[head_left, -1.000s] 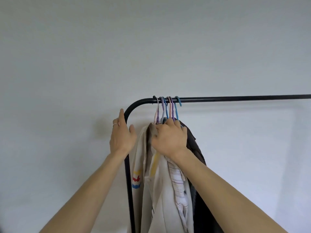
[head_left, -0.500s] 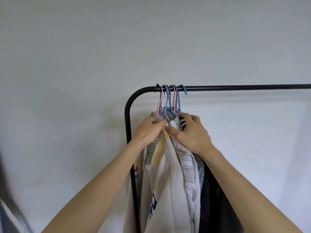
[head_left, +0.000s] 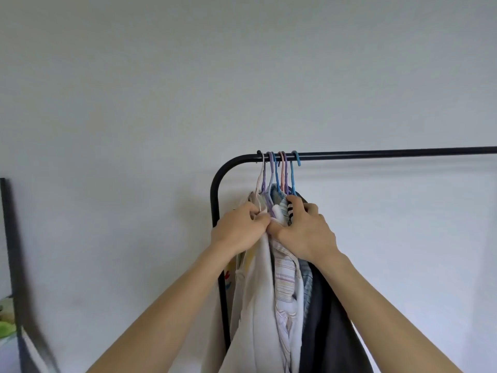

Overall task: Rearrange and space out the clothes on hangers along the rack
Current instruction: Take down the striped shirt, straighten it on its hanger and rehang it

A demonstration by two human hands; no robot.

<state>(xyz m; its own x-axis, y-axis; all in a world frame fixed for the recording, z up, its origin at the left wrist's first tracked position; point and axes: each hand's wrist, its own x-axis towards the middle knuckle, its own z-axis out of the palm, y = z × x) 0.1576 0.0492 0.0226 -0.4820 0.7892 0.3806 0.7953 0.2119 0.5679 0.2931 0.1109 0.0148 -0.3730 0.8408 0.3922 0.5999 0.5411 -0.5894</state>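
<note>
A black rack rail (head_left: 390, 153) runs right from a curved corner above a black upright post (head_left: 215, 200). Several pastel hangers (head_left: 279, 173) hook bunched at the rail's left end. Under them hang a cream garment (head_left: 255, 305), a striped shirt (head_left: 285, 286) and a dark grey garment (head_left: 330, 332), pressed together. My left hand (head_left: 236, 230) pinches the cream garment's shoulder just below the hooks. My right hand (head_left: 306, 230) grips the striped and dark garments beside it, its fingers pushed between the collars. The two hands touch at the thumbs.
A plain white wall fills the background. The rail right of the hangers carries nothing. At the far left edge stands a dark vertical frame (head_left: 10, 251), blurred, with something green (head_left: 6, 319) beside it.
My left hand left the rack's post and came onto the cream garment. My right hand shifted right, onto the striped and dark garments. The rightmost blue hook sits slightly apart from the bunch.
</note>
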